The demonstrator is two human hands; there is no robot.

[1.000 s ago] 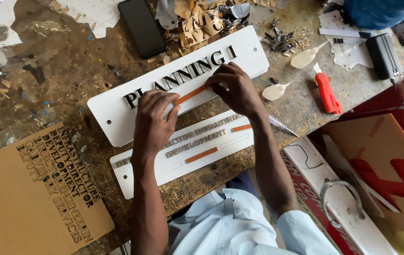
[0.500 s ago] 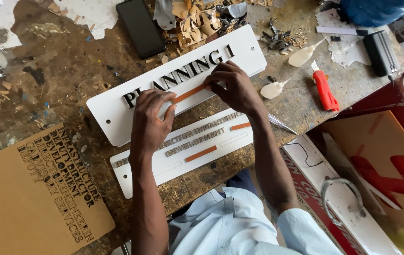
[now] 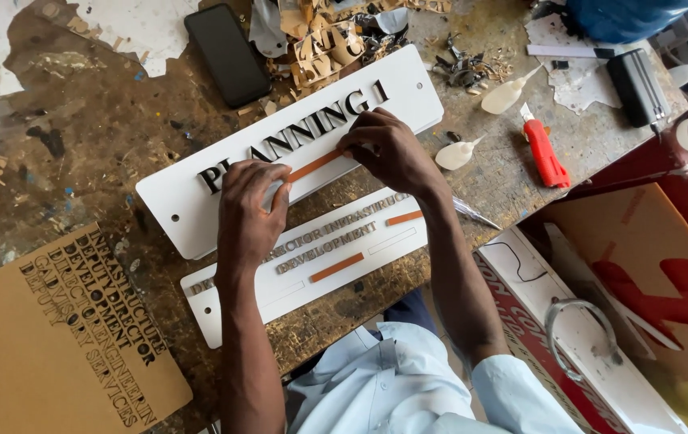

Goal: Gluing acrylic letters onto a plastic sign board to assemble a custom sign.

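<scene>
Nothing shifted since earlier frames, both hands stay put. Smaller white sign lies nearest. Just beyond it, larger white sign: left hand and right hand press fingertips flat on its orange strip. Black phone farther off.

both forearms reach forward, bare, with pale blue sleeves pushed up past the elbows. the left hand lies palm down, fingers curled at the tips. the right hand is bent at the wrist, its fingers pinched together and pressing down.
</scene>
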